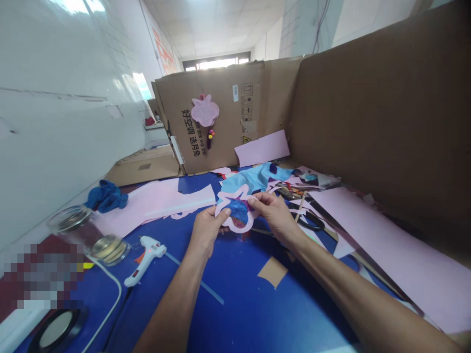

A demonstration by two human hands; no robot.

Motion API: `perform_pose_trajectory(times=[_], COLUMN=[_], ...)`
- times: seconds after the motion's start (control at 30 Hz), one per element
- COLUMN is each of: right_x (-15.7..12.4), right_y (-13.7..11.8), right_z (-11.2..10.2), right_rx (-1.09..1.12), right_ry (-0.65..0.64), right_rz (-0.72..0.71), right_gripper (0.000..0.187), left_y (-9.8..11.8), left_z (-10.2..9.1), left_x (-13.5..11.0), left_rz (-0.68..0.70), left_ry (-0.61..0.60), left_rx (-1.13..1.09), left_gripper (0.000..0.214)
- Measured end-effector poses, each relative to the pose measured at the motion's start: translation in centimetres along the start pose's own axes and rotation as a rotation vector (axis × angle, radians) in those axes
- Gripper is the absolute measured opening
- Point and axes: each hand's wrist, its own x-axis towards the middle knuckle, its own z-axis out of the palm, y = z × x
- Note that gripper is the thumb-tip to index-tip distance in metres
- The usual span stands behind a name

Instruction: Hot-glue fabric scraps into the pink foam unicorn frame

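Head view: left hand (206, 231) and right hand (273, 216) both gripping a pink paper cutout (235, 213) with a blue centre, held over the blue counter (239, 304). Glue gun (144, 260) lies left of the hands, glass jar (88, 235) just beside it.

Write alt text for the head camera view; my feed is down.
The left hand and right hand hold a pink paper cutout with a blue centre above a blue mat. A white hot glue gun lies to their left, and a pink paper flower hangs on a cardboard wall beyond.
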Motion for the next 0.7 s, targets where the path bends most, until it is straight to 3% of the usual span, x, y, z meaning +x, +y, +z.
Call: perform_pose_trajectory(times=[0.7], right_x=[-0.33], right_y=[0.94], right_z=[0.44], right_rx=[-0.058], right_ry=[-0.120], right_rz=[0.074], right_gripper=[0.035], left_y=[-0.12], left_z=[0.09], left_x=[-0.01], left_rz=[0.075], left_ry=[0.035], left_rx=[-0.009], left_gripper=[0.032])
